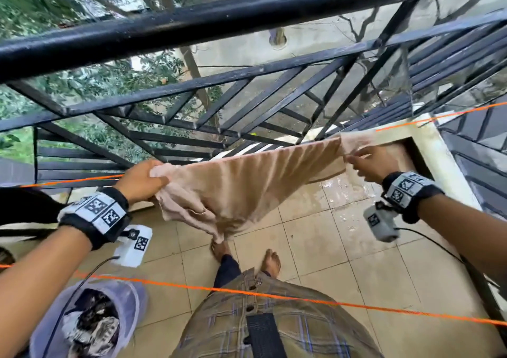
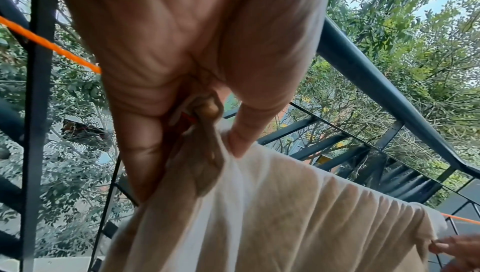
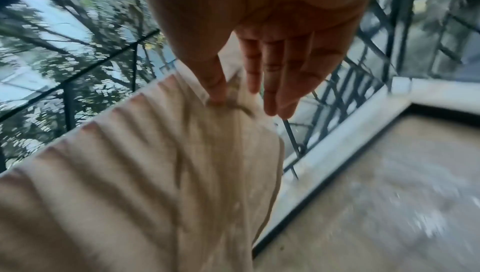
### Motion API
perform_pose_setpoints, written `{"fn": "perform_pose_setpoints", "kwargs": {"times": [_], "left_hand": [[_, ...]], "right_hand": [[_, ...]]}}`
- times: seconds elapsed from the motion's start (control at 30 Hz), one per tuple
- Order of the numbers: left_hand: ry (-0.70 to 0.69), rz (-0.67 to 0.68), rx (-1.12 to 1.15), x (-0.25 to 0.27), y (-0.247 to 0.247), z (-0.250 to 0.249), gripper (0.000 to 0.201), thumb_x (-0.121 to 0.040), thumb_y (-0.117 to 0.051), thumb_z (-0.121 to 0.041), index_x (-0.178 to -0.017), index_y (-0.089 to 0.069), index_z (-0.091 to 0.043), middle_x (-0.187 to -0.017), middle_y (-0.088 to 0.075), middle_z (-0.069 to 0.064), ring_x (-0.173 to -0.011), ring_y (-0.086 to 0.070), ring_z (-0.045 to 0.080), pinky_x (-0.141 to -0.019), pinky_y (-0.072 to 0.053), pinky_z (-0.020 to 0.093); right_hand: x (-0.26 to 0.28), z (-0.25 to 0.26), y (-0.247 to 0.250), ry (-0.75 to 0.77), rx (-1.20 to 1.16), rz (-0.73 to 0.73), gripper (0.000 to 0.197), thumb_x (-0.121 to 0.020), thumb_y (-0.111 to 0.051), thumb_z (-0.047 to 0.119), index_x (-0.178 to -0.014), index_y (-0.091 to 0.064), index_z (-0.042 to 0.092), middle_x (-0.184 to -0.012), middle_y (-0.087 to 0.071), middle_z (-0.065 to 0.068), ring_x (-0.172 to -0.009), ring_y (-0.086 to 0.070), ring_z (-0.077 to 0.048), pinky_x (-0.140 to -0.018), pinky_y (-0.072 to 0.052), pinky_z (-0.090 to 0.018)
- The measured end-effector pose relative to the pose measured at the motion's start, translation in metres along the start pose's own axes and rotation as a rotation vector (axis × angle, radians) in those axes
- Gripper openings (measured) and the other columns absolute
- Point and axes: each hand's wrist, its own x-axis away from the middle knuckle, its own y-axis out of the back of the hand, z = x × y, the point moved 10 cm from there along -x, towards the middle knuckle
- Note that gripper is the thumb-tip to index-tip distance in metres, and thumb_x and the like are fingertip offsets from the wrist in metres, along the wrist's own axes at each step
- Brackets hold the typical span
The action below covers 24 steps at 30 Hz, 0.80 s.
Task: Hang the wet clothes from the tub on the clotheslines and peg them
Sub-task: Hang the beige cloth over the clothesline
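Observation:
A wet beige cloth (image 1: 260, 182) hangs folded over the far orange clothesline (image 1: 71, 181), stretched between both hands. My left hand (image 1: 153, 176) grips its bunched left end at the line; in the left wrist view the left hand (image 2: 187, 165) is closed round the cloth (image 2: 298, 215), with a small brown and red thing in the fist that I cannot identify. My right hand (image 1: 354, 160) pinches the cloth's right edge. In the right wrist view the right hand (image 3: 233, 96) holds the cloth (image 3: 130, 174) between thumb and forefinger, other fingers straight. No peg shows on the cloth.
A lavender tub (image 1: 138, 303) with more clothes stands on the tiled floor at lower left. A second orange line (image 1: 274, 296) crosses at waist height. The black railing (image 1: 247, 9) runs beyond the far line. A dark garment (image 1: 19, 204) hangs at the left edge. Floor tiles at right are wet.

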Motion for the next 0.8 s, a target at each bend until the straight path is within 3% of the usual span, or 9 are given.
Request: {"fn": "perform_pose_setpoints", "kwargs": {"times": [0.13, 0.27, 0.33, 0.4, 0.47, 0.57, 0.67, 0.73, 0.8], "left_hand": [[0.014, 0.021, -0.183, 0.002, 0.009, -0.009, 0.027, -0.084, -0.067, -0.051, -0.082, -0.062, -0.024, -0.079, -0.066, 0.006, -0.07, -0.066, 0.027, -0.061, -0.057, 0.033], [-0.076, 0.04, -0.562, 0.007, 0.014, -0.031, 0.028, -0.099, -0.046, -0.044, -0.095, -0.07, -0.03, -0.067, -0.065, 0.005, -0.064, -0.069, 0.027, -0.064, -0.06, 0.035], [-0.139, 0.029, -0.817, 0.006, 0.017, -0.045, 0.039, -0.102, -0.038, -0.049, -0.104, -0.072, -0.031, -0.094, -0.073, 0.009, -0.089, -0.069, 0.029, -0.078, -0.052, 0.033], [-0.134, 0.009, -0.95, 0.001, 0.024, -0.054, 0.048, -0.1, -0.036, -0.056, -0.09, -0.074, -0.028, -0.103, -0.071, 0.01, -0.097, -0.066, 0.03, -0.083, -0.052, 0.034], [-0.117, 0.029, -1.019, -0.006, 0.024, -0.06, 0.054, -0.097, -0.037, -0.059, -0.075, -0.07, -0.021, -0.089, -0.068, 0.007, -0.085, -0.063, 0.029, -0.08, -0.054, 0.037], [-0.126, 0.064, -0.94, -0.019, 0.017, -0.065, 0.059, -0.098, -0.04, -0.056, -0.058, -0.052, -0.014, -0.065, -0.054, 0.005, -0.069, -0.054, 0.026, -0.067, -0.044, 0.032], [-0.097, 0.151, -0.641, -0.04, 0.005, -0.049, 0.049, -0.094, -0.059, -0.043, -0.055, -0.047, -0.016, -0.054, -0.05, 0.004, -0.06, -0.051, 0.023, -0.06, -0.034, 0.031], [-0.123, 0.227, -0.417, -0.048, -0.007, -0.043, 0.026, -0.087, -0.072, -0.021, -0.066, -0.058, -0.015, -0.07, -0.062, 0.009, -0.069, -0.054, 0.022, -0.066, -0.038, 0.03], [-0.129, 0.246, -0.289, -0.056, -0.013, -0.035, 0.013, -0.084, -0.073, -0.008, -0.09, -0.064, -0.015, -0.099, -0.066, 0.013, -0.083, -0.056, 0.023, -0.075, -0.04, 0.029]], "right_hand": [[0.003, -0.006, -0.045, -0.172, -0.52, 0.109, 0.054, -0.086, -0.073, 0.032, -0.132, -0.049, 0.015, -0.12, -0.058, -0.006, -0.107, -0.057, -0.023, -0.081, -0.056, -0.044], [-0.006, 0.004, -0.053, -0.215, -0.724, 0.059, 0.022, -0.089, -0.067, 0.03, -0.105, -0.056, 0.019, -0.113, -0.058, -0.006, -0.117, -0.056, -0.029, -0.086, -0.049, -0.045], [-0.013, -0.003, -0.044, -0.185, -0.748, -0.013, 0.016, -0.084, -0.065, 0.031, -0.095, -0.063, 0.019, -0.105, -0.064, -0.008, -0.11, -0.063, -0.03, -0.086, -0.051, -0.043], [-0.006, -0.005, -0.03, -0.161, -0.832, -0.033, 0.006, -0.089, -0.059, 0.025, -0.087, -0.062, 0.02, -0.097, -0.065, -0.003, -0.089, -0.065, -0.018, -0.093, -0.05, -0.044], [0.0, -0.015, -0.005, -0.157, -0.892, -0.112, 0.02, -0.094, -0.051, 0.02, -0.078, -0.063, 0.02, -0.081, -0.063, 0.007, -0.075, -0.058, -0.013, -0.09, -0.051, -0.043], [0.012, -0.006, 0.071, -0.073, -0.819, -0.351, 0.027, -0.078, -0.049, 0.03, -0.072, -0.074, 0.026, -0.077, -0.063, 0.01, -0.081, -0.058, -0.016, -0.077, -0.048, -0.032], [0.006, 0.035, 0.13, 0.032, -0.553, -0.316, 0.049, -0.082, -0.041, 0.037, -0.112, -0.069, 0.01, -0.112, -0.067, -0.017, -0.11, -0.06, -0.03, -0.1, -0.047, -0.041], [-0.013, 0.052, 0.163, 0.033, -0.366, -0.338, 0.047, -0.092, -0.049, 0.036, -0.114, -0.065, -0.002, -0.111, -0.062, -0.028, -0.108, -0.058, -0.034, -0.089, -0.046, -0.037], [-0.031, 0.064, 0.168, -0.022, -0.268, -0.303, 0.033, -0.086, -0.063, 0.041, -0.09, -0.067, 0.009, -0.082, -0.06, -0.014, -0.089, -0.056, -0.024, -0.066, -0.046, -0.03]]}}
